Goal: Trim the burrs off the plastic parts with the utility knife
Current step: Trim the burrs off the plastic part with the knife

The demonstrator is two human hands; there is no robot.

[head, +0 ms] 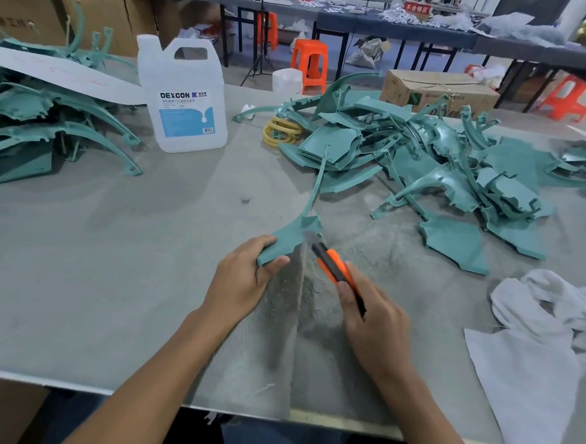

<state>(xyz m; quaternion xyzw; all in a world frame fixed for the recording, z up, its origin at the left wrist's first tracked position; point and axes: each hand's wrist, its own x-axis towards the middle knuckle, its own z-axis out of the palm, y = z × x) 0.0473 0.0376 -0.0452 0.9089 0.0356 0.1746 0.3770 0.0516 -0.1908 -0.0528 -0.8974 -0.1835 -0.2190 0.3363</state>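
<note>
My left hand (243, 280) grips the wide lower end of a teal plastic part (296, 230) whose thin curved arm rises away from me over the table. My right hand (371, 322) holds an orange and black utility knife (333, 263). Its blade tip is blurred and lies against the part's right edge, just above the table. Fine teal shavings (301, 287) lie on the grey mat between my hands.
A heap of teal parts (442, 176) fills the right back of the table (75, 277), and another heap (43, 127) lies far left. A white DEXCON jug (186, 98) stands at back centre beside yellow rings (281, 133). White cloths (552, 327) lie right.
</note>
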